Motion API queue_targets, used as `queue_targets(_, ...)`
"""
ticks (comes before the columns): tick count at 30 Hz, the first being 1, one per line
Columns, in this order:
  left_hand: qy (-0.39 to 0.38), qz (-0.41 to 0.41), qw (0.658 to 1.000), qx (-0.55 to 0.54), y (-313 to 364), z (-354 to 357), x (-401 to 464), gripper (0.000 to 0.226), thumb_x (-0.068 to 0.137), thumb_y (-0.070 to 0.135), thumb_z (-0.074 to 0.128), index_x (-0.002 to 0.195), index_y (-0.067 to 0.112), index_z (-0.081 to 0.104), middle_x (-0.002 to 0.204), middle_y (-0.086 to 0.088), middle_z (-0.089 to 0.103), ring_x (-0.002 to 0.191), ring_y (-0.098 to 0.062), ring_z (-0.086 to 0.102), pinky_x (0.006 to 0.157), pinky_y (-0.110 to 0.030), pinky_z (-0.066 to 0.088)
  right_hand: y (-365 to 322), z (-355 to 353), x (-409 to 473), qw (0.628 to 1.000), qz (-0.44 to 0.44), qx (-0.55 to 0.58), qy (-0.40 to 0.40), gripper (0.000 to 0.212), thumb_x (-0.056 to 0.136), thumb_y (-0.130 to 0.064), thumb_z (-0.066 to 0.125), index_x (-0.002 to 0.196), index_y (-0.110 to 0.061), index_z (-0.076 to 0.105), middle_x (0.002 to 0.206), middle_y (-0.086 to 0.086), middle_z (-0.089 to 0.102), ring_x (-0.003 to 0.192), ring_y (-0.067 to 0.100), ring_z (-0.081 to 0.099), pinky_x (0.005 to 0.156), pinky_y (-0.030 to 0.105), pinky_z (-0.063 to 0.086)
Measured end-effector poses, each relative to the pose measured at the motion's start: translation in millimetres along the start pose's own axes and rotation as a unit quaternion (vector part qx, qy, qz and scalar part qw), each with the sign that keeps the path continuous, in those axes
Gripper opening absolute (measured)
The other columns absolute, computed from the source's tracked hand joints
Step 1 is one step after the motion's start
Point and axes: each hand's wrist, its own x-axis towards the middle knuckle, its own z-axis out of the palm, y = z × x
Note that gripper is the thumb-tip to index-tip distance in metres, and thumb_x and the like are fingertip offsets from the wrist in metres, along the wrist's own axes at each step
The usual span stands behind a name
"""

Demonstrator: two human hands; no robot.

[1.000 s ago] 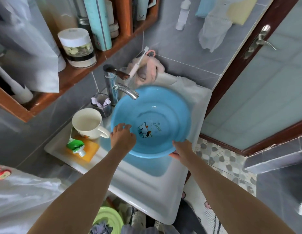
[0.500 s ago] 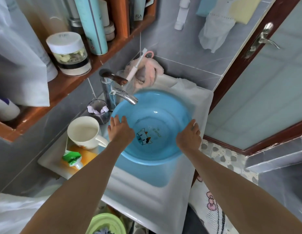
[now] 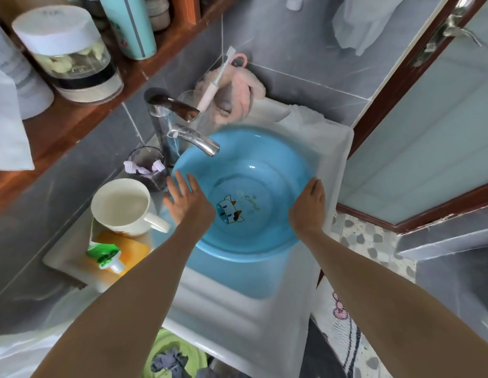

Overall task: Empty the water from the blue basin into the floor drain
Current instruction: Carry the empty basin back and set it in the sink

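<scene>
Grey-tiled washroom corner, seen from above: white sink (image 3: pixel 237 317) set against the wall, wooden shelf (image 3: pixel 73 124) up left, glazed door with dark wood frame (image 3: pixel 395 85) on the right, pebble-pattern floor (image 3: pixel 373 241) below it. Blue basin (image 3: pixel 253 222) sits in the sink bowl directly under the chrome faucet (image 3: pixel 182 132), whose spout reaches over the basin's far rim. Cartoon animal print on the basin bottom; clear water inside, faint ripples and glints. Left hand (image 3: pixel 188 203) at the basin's left rim, fingers spread apart and flat, palm down, overlapping the rim; cannot tell whether it has any grip on the edge. Right hand (image 3: pixel 308 205) at the right rim, fingers together and curled down over the outside edge, appearing to clasp it. Both forearms bare, reaching in from the bottom of the view. Cream mug (image 3: pixel 122 205) stands just left of the basin on the sink ledge, next to an orange soap bar (image 3: pixel 133 249) and a green-capped tube (image 3: pixel 106 255). Small dark glass (image 3: pixel 147 167) with pale brush heads sits beside the faucet base. Pink cloth (image 3: pixel 237 94) bunched behind the faucet, a toothbrush (image 3: pixel 221 75) leaning across it. White towel (image 3: pixel 305 124) draped over the sink's far right corner. Lidded jar (image 3: pixel 68 53) and teal bottle (image 3: pixel 131 23) on the shelf. Green tub (image 3: pixel 169 350) with laundry below the sink's near edge.
</scene>
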Motion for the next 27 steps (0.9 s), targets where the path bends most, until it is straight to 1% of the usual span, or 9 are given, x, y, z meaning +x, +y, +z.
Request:
queue_targets(3,0.015,0.006,1.0,0.0,-3.6,6.2,-3.7,0.077,0.086,0.018,0.048,0.151,0.01,0.008,0.162,-0.011,-0.008,0.15,-0.032,-0.005,0.118,-0.047,0.011,0.9,2.6,-6.3,1.0,-0.002,0.005,-0.008,0.068,0.091,0.005,0.037,0.148,0.008,0.001,0.158,0.024,0.005,0.148,0.035,0.006,0.122,0.038,0.012)
queue_targets(8,0.013,0.024,0.999,0.026,-5.2,4.0,-2.1,0.081,0.085,0.024,0.05,0.152,0.012,0.006,0.162,-0.011,-0.009,0.149,-0.033,-0.006,0.118,-0.048,0.011,1.6,1.8,0.7,1.0,-0.013,-0.004,-0.006,0.066,0.088,0.006,0.038,0.147,0.009,0.009,0.153,0.024,0.016,0.142,0.037,0.02,0.118,0.038,0.023)
queue_targets(12,0.005,0.021,1.0,0.023,-6.8,2.1,0.0,0.078,0.082,0.023,0.055,0.148,0.012,0.017,0.162,-0.01,-0.008,0.149,-0.032,-0.003,0.117,-0.047,0.013,-2.4,-2.6,2.1,0.999,0.0,-0.026,-0.02,0.066,0.087,0.005,0.041,0.146,0.008,0.011,0.151,0.023,0.019,0.128,0.038,0.034,0.105,0.04,0.038)
queue_targets(15,0.002,0.031,0.999,0.026,-9.0,2.0,0.6,0.075,0.081,0.021,0.055,0.147,0.013,0.02,0.162,-0.009,-0.008,0.149,-0.032,-0.003,0.117,-0.047,0.014,-3.5,-5.1,5.3,0.999,0.011,-0.037,-0.027,0.065,0.088,0.005,0.04,0.146,0.007,0.012,0.149,0.021,0.02,0.121,0.039,0.037,0.095,0.04,0.042)
queue_targets(17,0.0,0.033,0.999,0.03,-9.3,-0.9,0.9,0.074,0.081,0.022,0.055,0.146,0.013,0.021,0.162,-0.008,-0.008,0.149,-0.032,-0.003,0.116,-0.046,0.015,-4.4,-7.3,8.5,0.999,0.014,-0.038,-0.036,0.064,0.088,0.005,0.041,0.145,0.007,0.013,0.147,0.021,0.023,0.119,0.038,0.038,0.094,0.039,0.043)
queue_targets(20,-0.015,0.039,0.998,0.035,-8.1,-6.4,1.6,0.073,0.081,0.024,0.055,0.146,0.016,0.021,0.162,-0.01,-0.008,0.149,-0.033,-0.003,0.117,-0.047,0.015,-4.5,-12.1,10.3,0.997,0.016,-0.052,-0.048,0.064,0.088,0.001,0.043,0.145,0.006,0.014,0.146,0.019,0.026,0.122,0.037,0.039,0.096,0.039,0.042)
queue_targets(22,-0.02,0.037,0.999,0.022,-6.1,-10.1,-0.8,0.073,0.082,0.024,0.054,0.147,0.018,0.022,0.162,-0.012,-0.008,0.149,-0.033,-0.004,0.118,-0.048,0.013,-3.6,-16.9,9.5,0.997,0.011,-0.068,-0.042,0.065,0.087,-0.003,0.045,0.146,0.002,0.017,0.148,0.018,0.027,0.127,0.036,0.037,0.101,0.04,0.038)
queue_targets(25,0.007,0.05,0.999,0.0,-1.9,-11.5,-8.2,0.066,0.085,0.024,0.051,0.145,0.018,0.026,0.162,-0.013,-0.008,0.15,-0.033,-0.007,0.119,-0.051,0.006,-0.8,-21.1,4.6,0.998,0.009,-0.067,-0.019,0.071,0.087,-0.005,0.044,0.15,-0.004,0.011,0.157,0.016,0.016,0.14,0.035,0.025,0.115,0.042,0.026)
queue_targets(27,0.019,0.095,0.995,0.005,-0.1,-9.8,-16.2,0.059,0.088,0.027,0.048,0.144,0.018,0.03,0.162,-0.012,-0.003,0.15,-0.032,-0.006,0.118,-0.054,0.002,0.6,-19.9,-2.8,0.998,0.001,-0.055,-0.013,0.072,0.088,-0.005,0.042,0.151,-0.005,0.008,0.16,0.017,0.009,0.145,0.034,0.016,0.119,0.042,0.017)
